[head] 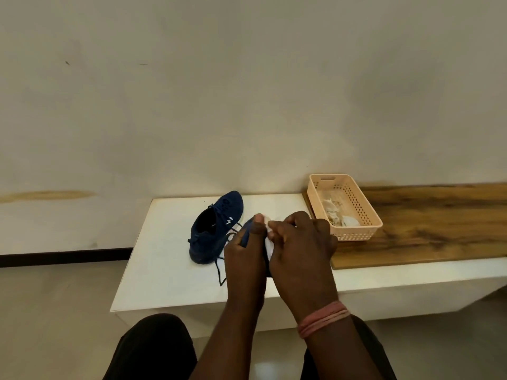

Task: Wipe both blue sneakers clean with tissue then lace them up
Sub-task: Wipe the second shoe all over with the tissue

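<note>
Left hand (244,250) grips second sneaker (246,232) just right of the tabletop sneaker (212,229); right hand (299,242) pinches tissue (269,244) against it. Best: steady hold, firm strokes.

One dark blue knit sneaker (215,229) lies unlaced on the white tabletop (164,242); the second blue sneaker (246,233), mostly hidden, touches crumpled white tissue (269,246).
</note>
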